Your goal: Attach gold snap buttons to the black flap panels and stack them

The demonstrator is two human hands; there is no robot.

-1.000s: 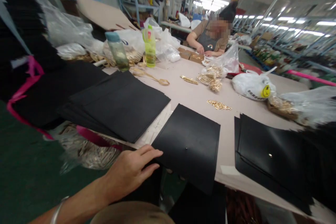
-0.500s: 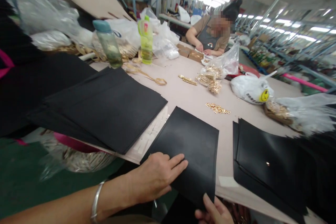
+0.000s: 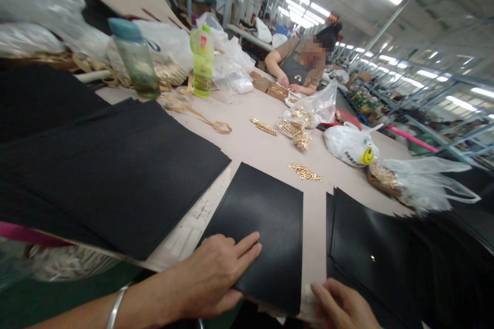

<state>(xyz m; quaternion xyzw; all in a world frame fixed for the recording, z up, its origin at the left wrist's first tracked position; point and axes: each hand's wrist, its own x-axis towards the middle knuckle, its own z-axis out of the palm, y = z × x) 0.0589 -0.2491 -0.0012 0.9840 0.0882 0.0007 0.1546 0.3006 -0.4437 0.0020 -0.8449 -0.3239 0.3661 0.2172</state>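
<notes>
A flat black rectangular panel [image 3: 266, 211], looking like leather or board, lies at the front edge of the table. Two outstretched fingers of my left hand [image 3: 216, 272] press on its face, with the thumb at its near edge. Something tiny and dark shows at these fingertips, too small to name. My right hand [image 3: 343, 300] is just right of the panel, apart from it, its fingers loosely bent and nothing visible in them. Beyond the panel lies a small pile of gold metal pieces [image 3: 306, 172]. One gold piece [image 3: 372, 258] shows on the right stack of black panels [image 3: 370, 236].
A large stack of black sheets [image 3: 116, 164] covers the left side. Behind it stand a blue-lidded bottle [image 3: 137, 61] and a yellow-green bottle [image 3: 203, 64]. Bags of gold parts [image 3: 295, 126] and a white bag [image 3: 347, 144] lie further back. A co-worker [image 3: 299, 64] sits across the table.
My right hand has let go of the panel's near right corner and moved right. The left fingers stay on the panel. The camera view has shifted, moving the scene leftward.
</notes>
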